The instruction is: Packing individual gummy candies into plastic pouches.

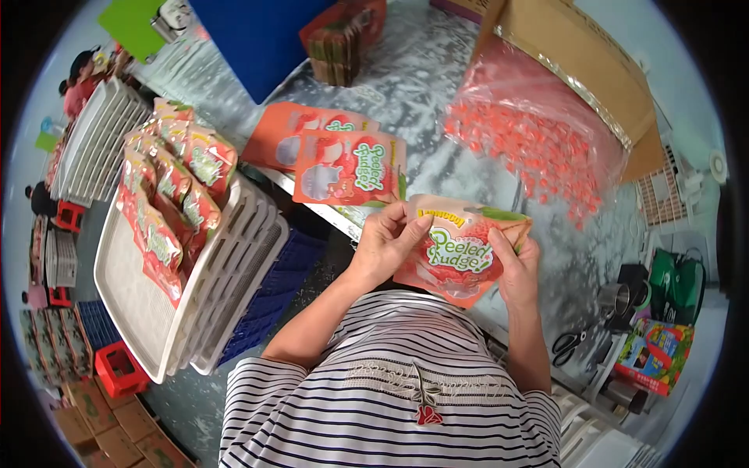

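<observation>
A red and pink candy pouch (pixel 451 274) with a clear window near its bottom is held up in front of my striped shirt. My left hand (pixel 388 240) pinches its upper left corner between thumb and fingers. At the right edge, my right hand (pixel 518 271) grips it with the thumb on the front. Whether the pouch has anything in it, I cannot tell. Just beyond my left hand, a matching flat pouch (pixel 343 168) lies on the table, overlapping more flat pouches (pixel 269 136). Small red wrapped candies (pixel 530 148) spill from a clear plastic bag on the far right.
Stacked white trays (pixel 148 320) stand at my left, with several plump pouches (pixel 160 210) on top. Upright pouches (pixel 335 58) sit at the table's back by a blue panel (pixel 250 39). A cardboard box (pixel 581 58) holds the candy bag. Black scissors (pixel 568 347) lie at right.
</observation>
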`<state>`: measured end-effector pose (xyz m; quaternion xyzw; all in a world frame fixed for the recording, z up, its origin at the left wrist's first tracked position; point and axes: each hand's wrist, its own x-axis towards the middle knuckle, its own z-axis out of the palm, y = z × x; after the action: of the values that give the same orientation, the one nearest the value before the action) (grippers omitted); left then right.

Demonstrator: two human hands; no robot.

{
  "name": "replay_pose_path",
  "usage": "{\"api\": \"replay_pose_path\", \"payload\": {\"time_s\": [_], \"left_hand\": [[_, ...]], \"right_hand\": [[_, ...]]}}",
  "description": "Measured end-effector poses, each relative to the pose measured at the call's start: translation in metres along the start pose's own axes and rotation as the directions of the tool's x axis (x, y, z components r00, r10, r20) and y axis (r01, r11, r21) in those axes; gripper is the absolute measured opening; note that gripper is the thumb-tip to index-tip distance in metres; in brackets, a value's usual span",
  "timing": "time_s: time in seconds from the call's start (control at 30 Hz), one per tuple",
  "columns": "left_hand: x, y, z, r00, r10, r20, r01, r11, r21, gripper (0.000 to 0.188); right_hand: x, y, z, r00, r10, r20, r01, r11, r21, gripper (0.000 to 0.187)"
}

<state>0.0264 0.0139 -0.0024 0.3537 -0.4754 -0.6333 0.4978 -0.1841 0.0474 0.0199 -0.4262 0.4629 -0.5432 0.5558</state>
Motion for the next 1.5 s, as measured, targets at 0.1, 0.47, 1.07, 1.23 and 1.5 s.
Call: {"api": "replay_pose_path", "payload": {"time_s": [0.1, 0.47, 1.07, 1.23, 1.5], "left_hand": [[-0.005, 0.007, -0.006, 0.999, 0.037, -0.039, -0.036, 0.999, 0.010, 0.022], [-0.039, 0.054, -0.043, 0.983, 0.126, -0.131, -0.124, 0.992, 0.019, 0.019], [-0.070, 0.094, -0.139, 0.985, 0.084, -0.153, -0.054, 0.980, 0.190, 0.025], [-0.129, 0.139, -0.192, 0.537, 0.654, -0.533, -0.039, 0.650, 0.759, 0.044], [-0.178, 0.165, -0.309, 0.267, 0.775, -0.572, 0.370, 0.466, 0.804, 0.043]], "right_hand": [[0.005, -0.003, 0.010, 0.999, -0.042, 0.013, 0.041, 0.998, 0.037, 0.016], [0.026, 0.004, 0.058, 0.982, -0.007, 0.189, -0.017, 0.992, 0.126, 0.024], [0.069, -0.034, 0.153, 0.701, 0.385, 0.600, -0.006, 0.845, -0.535, 0.029], [0.069, -0.023, 0.272, 0.617, 0.188, 0.764, 0.183, 0.910, -0.372, 0.031], [0.078, 0.050, 0.447, 0.476, 0.182, 0.860, -0.350, 0.937, -0.005, 0.031]]}}
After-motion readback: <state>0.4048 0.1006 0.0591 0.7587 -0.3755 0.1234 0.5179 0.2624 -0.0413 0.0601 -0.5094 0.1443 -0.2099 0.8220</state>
